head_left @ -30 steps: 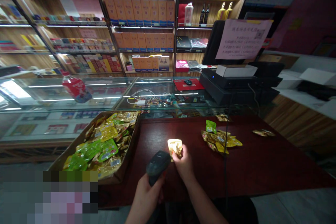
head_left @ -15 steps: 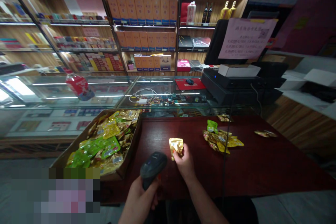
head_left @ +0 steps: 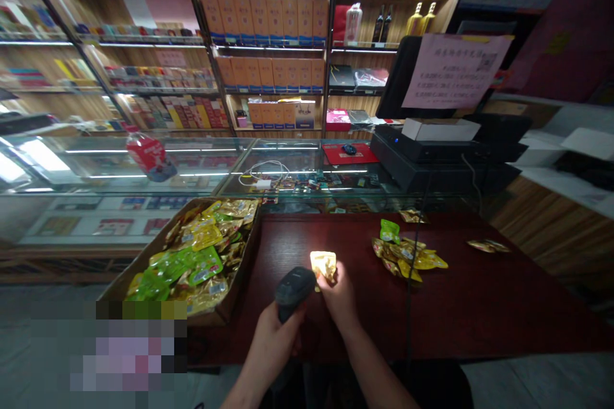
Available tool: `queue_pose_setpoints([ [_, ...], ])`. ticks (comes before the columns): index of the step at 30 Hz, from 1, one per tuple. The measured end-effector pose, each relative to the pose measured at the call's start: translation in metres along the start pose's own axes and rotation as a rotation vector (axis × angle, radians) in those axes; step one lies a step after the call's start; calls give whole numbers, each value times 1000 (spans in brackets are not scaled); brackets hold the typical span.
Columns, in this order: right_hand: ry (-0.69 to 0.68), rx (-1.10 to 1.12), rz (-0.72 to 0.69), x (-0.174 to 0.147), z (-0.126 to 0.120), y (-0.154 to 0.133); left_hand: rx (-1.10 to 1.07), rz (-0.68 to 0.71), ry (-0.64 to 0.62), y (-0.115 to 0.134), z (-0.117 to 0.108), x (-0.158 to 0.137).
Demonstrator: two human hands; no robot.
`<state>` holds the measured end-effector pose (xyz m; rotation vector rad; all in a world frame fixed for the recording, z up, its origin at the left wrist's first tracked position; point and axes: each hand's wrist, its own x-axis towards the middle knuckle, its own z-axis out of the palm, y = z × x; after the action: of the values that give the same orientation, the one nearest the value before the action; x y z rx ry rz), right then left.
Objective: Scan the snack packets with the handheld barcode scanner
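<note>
My left hand [head_left: 275, 335] is wrapped round the grip of a black handheld barcode scanner [head_left: 293, 287]. The scanner's head is close beside a small gold foil snack packet [head_left: 322, 262], which is brightly lit. Between thumb and fingers of my right hand [head_left: 337, 294] this packet is held above the dark red table [head_left: 297, 236]. To the left stands an open cardboard box [head_left: 235, 291] full of gold, yellow and green packets [head_left: 206, 236]. A loose pile of similar packets [head_left: 407, 255] lies to the right of my right hand.
Single gold packets lie at the table's back [head_left: 413, 216] and right [head_left: 488, 246]. Behind is a glass display counter [head_left: 297, 156] with a white cable [head_left: 263, 176], a mouse [head_left: 348, 149] and a monitor [head_left: 398, 80]. A thin dark cord [head_left: 410, 307] hangs in front of the table.
My left hand has moved the scanner right and slightly up, closer to the packet. The packet is now brightly lit. My right hand has stayed nearly in place.
</note>
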<state>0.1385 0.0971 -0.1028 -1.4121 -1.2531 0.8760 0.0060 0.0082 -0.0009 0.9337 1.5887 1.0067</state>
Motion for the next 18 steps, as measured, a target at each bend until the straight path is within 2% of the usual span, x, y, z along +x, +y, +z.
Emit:
queue_pose_setpoints([
  [8, 0, 22, 3, -1, -2, -4, -28, 0, -45, -8, 16, 20],
  [18, 5, -15, -13, 0, -4, -8, -45, -6, -24, -11, 24, 40],
])
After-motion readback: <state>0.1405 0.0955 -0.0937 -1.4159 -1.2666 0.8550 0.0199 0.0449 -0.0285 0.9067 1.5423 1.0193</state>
